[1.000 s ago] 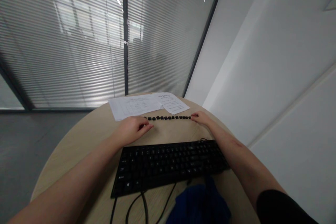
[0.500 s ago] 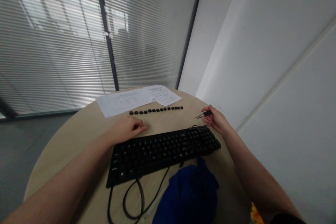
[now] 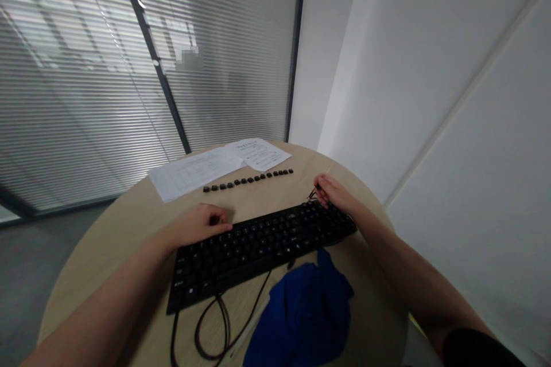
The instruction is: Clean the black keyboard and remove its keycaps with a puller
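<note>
Right hand (image 3: 333, 192) closed around a small dark tool (image 3: 317, 187), at the far right part of the keyboard (image 3: 258, 246).
Thin prongs jut leftward from that pinch; the left hand (image 3: 202, 223), half-open and loosely curled with nothing visible in it, lies at the keyboard's far left edge. Beyond both hands, the round table (image 3: 107, 232) carries a row of black keycaps (image 3: 244, 180) and papers (image 3: 185, 178); nearer than the right hand sits a bunched blue cloth (image 3: 301, 315), its inside hidden.
</note>
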A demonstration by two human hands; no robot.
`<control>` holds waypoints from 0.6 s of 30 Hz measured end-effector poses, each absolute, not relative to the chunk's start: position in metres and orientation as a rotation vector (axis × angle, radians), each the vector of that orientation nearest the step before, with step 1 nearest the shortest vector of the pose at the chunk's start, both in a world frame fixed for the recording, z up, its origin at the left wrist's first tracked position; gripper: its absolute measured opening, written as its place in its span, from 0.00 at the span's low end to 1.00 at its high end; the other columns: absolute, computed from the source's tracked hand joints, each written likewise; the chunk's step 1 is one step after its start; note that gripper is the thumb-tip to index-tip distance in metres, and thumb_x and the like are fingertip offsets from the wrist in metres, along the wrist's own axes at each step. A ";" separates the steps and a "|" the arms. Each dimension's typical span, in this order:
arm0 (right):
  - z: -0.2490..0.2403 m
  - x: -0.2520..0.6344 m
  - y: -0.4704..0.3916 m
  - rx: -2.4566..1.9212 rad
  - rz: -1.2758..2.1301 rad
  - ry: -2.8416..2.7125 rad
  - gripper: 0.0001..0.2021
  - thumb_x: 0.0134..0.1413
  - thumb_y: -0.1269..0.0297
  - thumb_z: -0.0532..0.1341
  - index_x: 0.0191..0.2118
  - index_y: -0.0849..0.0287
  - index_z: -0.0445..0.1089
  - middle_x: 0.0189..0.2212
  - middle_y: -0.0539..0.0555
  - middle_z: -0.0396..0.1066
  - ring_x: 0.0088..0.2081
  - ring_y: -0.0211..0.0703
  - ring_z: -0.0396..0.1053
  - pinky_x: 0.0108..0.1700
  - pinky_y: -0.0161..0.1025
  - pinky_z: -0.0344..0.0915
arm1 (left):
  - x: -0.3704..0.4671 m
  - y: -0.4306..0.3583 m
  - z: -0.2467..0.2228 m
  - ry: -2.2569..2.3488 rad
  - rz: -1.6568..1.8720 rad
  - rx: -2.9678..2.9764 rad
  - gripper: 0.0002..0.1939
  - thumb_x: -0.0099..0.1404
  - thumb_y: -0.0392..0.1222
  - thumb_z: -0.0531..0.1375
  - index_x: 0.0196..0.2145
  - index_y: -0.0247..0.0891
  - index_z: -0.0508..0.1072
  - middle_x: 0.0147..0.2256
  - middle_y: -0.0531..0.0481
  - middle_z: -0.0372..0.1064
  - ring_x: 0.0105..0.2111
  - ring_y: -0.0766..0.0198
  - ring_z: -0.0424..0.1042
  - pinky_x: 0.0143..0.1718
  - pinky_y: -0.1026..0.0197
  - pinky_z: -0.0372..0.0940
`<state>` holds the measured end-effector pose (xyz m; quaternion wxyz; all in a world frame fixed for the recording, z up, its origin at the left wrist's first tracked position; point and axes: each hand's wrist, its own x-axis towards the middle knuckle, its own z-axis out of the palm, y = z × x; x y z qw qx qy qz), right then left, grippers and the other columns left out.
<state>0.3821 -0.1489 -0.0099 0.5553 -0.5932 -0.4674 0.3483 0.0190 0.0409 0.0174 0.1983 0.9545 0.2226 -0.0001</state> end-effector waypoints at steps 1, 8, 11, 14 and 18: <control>-0.011 0.382 -0.148 -1.433 0.813 -1.126 0.18 0.61 0.42 0.57 0.38 0.54 0.60 0.21 0.42 0.60 0.18 0.34 0.58 0.17 0.31 0.57 | 0.019 0.041 0.016 0.626 -0.014 2.656 0.21 0.65 0.59 0.57 0.32 0.39 0.77 0.28 0.52 0.74 0.29 0.60 0.71 0.32 0.61 0.58; -0.015 0.378 -0.145 -1.557 0.775 -1.218 0.14 0.64 0.48 0.54 0.37 0.54 0.59 0.22 0.43 0.61 0.18 0.34 0.59 0.18 0.31 0.56 | 0.020 0.041 0.016 0.632 -0.041 2.578 0.21 0.63 0.59 0.58 0.33 0.38 0.77 0.28 0.52 0.73 0.30 0.60 0.71 0.33 0.61 0.59; -0.018 0.377 -0.143 -1.597 0.742 -1.257 0.14 0.65 0.48 0.53 0.37 0.54 0.59 0.23 0.44 0.63 0.19 0.33 0.59 0.19 0.31 0.55 | 0.021 0.040 0.017 0.622 -0.047 2.570 0.21 0.63 0.59 0.58 0.33 0.38 0.77 0.28 0.51 0.73 0.30 0.59 0.71 0.33 0.61 0.60; -0.020 0.377 -0.142 -1.618 0.701 -1.301 0.14 0.65 0.48 0.53 0.36 0.54 0.60 0.23 0.44 0.65 0.19 0.33 0.59 0.21 0.32 0.56 | 0.021 0.040 0.016 0.612 -0.037 2.578 0.21 0.63 0.59 0.58 0.32 0.38 0.76 0.28 0.51 0.73 0.30 0.59 0.71 0.33 0.60 0.60; -0.020 0.378 -0.141 -1.594 0.703 -1.311 0.16 0.65 0.47 0.53 0.35 0.54 0.60 0.22 0.44 0.64 0.19 0.34 0.59 0.22 0.34 0.56 | 0.020 0.042 0.016 0.607 -0.041 2.582 0.21 0.64 0.59 0.58 0.32 0.38 0.76 0.28 0.52 0.73 0.30 0.59 0.71 0.33 0.60 0.60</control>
